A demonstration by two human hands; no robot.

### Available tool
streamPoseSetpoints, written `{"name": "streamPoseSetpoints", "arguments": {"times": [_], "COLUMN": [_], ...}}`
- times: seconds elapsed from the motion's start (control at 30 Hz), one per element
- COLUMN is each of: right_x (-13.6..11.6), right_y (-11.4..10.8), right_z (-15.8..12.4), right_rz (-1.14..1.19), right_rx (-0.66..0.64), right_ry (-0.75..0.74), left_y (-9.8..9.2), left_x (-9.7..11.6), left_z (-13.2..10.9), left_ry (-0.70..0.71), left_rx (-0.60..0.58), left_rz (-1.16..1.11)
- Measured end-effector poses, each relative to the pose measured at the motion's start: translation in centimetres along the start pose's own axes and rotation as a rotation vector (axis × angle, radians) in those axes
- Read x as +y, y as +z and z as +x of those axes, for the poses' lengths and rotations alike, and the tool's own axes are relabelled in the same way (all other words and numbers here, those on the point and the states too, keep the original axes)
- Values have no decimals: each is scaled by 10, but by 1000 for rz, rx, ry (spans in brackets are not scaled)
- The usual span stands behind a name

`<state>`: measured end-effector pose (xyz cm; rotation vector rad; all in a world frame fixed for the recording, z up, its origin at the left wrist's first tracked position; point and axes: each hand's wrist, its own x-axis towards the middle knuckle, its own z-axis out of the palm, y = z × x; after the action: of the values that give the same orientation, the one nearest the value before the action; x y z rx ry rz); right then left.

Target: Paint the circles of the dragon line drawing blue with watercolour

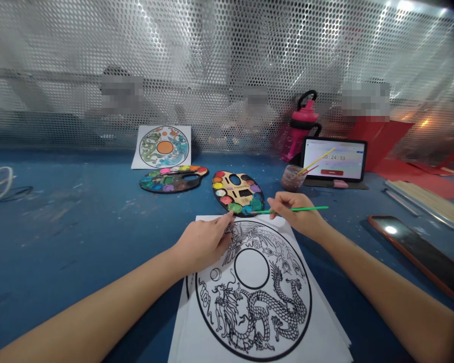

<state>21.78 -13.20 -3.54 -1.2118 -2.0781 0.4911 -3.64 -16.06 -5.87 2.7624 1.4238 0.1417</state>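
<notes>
- R hand pinches green brush btwn thumb & fingers; its handle end sticks out to the right past the knuckles.
- Brush tip's at the blue paint by near palette's near edge, left of R fingertips.
- L hand rests on top-left part of line-art sheet, index out twd the palette's near edge; can't tell if touching. Other fingers bent, grip unclear.
- Sheet's top edge is right by near palette; sheet runs down twd near edge of blue worktop.
- 2nd palette & coloured print: nr worktop's far edge, left of near palette.
- Cup, tablet, pink bottle: nr far edge too, on the right.
</notes>
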Motion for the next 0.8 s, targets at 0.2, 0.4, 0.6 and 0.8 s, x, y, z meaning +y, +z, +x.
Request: {"name": "streamPoseSetpoints", "arguments": {"times": [0.2, 0.4, 0.6, 0.8], "right_x": [0, -2, -3, -8], "right_y": [-4, 0, -6, -9], "right_z": [1, 0, 1, -1], "right_rz": [67, -13, 14, -60], "right_rx": [21, 4, 6, -41], "right_ry": [19, -2, 36, 36], "left_y": [-1, -3, -3, -2], "left_x": [0, 1, 1, 1], "left_z": [0, 0, 1, 1], "left_ry": [11, -7, -3, 0], "left_rx": [-5, -13, -20, -12], "left_rz": [-5, 7, 3, -8]}}
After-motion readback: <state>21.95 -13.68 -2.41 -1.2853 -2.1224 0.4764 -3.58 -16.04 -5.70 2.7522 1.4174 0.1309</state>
